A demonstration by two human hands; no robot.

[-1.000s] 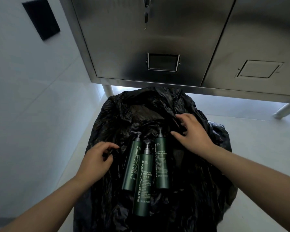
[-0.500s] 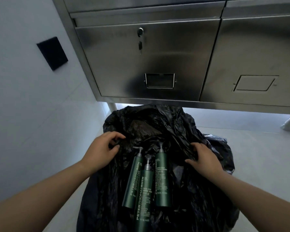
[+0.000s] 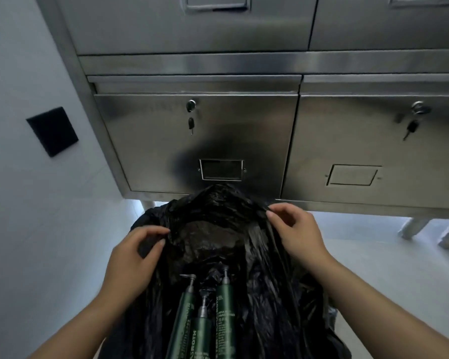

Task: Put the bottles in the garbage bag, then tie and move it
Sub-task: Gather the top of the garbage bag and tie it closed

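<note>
Crumpled black plastic garbage bag (image 3: 213, 234) sits on the pale floor (image 3: 386, 268), right in front of a stainless steel cabinet (image 3: 192, 141); top of the bag reaches up to the cabinet's lower edge. Left hand (image 3: 130, 257) pinches a fold of the bag's near-left rim, thumb against curled fingers. Right hand (image 3: 296, 231) pinches the rim on the far right between thumb and forefinger, other fingers loosely bent. Both forearms bare, coming in from the bottom corners. Three dark green pump bottles (image 3: 201, 332) lie side by side on the black plastic between the forearms, grey pump heads pointing toward the cabinet, bottoms cut off by the frame edge. Middle one sits nearer the camera than the other two. White lettering on the labels, mostly too blurred to read. Bottles look to be lying on top of the bag rather than inside it, hard to be sure. Small key (image 3: 191, 124) hangs from the left door lock, another key (image 3: 411, 129) from the right door. Black square plate (image 3: 53, 131) on the white wall at left.
</note>
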